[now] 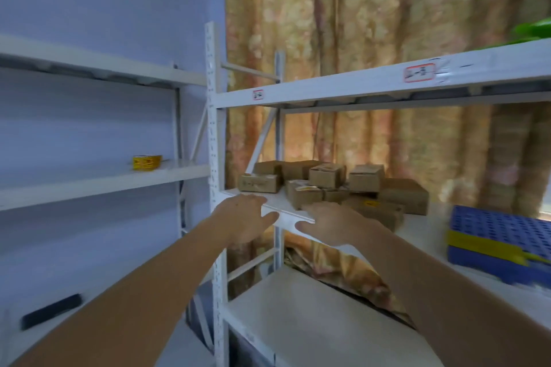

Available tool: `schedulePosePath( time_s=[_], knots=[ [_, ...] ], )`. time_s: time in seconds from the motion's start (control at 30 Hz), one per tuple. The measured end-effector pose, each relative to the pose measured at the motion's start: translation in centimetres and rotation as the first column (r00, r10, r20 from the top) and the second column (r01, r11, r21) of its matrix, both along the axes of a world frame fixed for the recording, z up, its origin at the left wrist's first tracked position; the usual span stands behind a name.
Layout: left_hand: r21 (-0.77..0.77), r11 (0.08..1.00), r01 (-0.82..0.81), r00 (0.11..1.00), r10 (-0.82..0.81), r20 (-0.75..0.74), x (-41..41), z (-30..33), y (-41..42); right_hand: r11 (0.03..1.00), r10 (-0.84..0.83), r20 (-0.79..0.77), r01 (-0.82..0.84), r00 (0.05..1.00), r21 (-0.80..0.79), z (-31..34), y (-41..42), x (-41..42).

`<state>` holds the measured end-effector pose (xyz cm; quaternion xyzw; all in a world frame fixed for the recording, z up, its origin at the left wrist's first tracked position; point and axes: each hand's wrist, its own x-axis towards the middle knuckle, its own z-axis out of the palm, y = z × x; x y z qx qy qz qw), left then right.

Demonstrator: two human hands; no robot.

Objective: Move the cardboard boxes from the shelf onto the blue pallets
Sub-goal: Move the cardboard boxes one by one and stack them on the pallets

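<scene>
The whole head view is motion-blurred. Print on the red-bordered labels (419, 74) along the upper shelf beam is unreadable, as is the marking on the yellow tape roll (146, 163). The cardboard boxes (328, 185) overlap, so their count cannot be determined. The right hand (331, 225) covers part of the shelf (283, 211) front edge. The blue pallets (501, 235) and a green plant (533, 31) are cut off by the right frame edge.

I see cardboard boxes (331, 188) piled mid-frame on the shelf (426, 226), pallets (501, 238) stacked on it at right, both hands before its edge, a tape roll (147, 163) at left.
</scene>
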<state>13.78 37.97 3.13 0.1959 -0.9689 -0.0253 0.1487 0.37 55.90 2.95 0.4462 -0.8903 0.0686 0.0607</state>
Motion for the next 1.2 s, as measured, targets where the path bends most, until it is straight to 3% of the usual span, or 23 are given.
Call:
schedulePosePath(
  time_s=[0.33, 0.57, 0.73, 1.0, 1.1, 1.2],
  knots=[
    [0.004, 0.993, -0.118, 0.993, 0.117, 0.028, 0.5, -2.1, -11.4, 0.993, 0.118, -0.02, -0.117, 0.993, 0.021, -0.6, -13.6, -1.8],
    [0.037, 0.985, -0.166, 0.985, 0.167, -0.033, -2.9, -1.4, -18.1, 0.987, 0.161, -0.037, -0.16, 0.986, 0.027, 0.7, -21.3, -6.4],
    [0.045, 0.991, -0.129, 0.991, 0.131, -0.03, -6.2, -1.0, -22.1, 0.982, 0.171, -0.057, -0.175, 0.984, -0.075, 0.3, -25.3, -9.2],
    [0.17, 0.983, 0.073, 0.995, -0.059, -0.085, -14.8, -1.6, -29.1, 0.99, 0.054, -0.02, -0.056, 0.998, -0.128, 0.1, -31.1, -14.6],
    [0.203, 0.961, 0.186, 0.979, -0.163, -0.125, -17.6, -1.7, -31.0, 0.984, -0.087, -0.051, 0.078, 0.995, -0.162, 0.7, -32.1, -15.8],
    [0.31, 0.906, 0.289, 0.952, -0.238, -0.193, -20.6, -1.9, -33.0, 0.937, -0.212, 0.077, 0.225, 0.974, -0.266, 0.6, -33.4, -18.8]
  ],
)
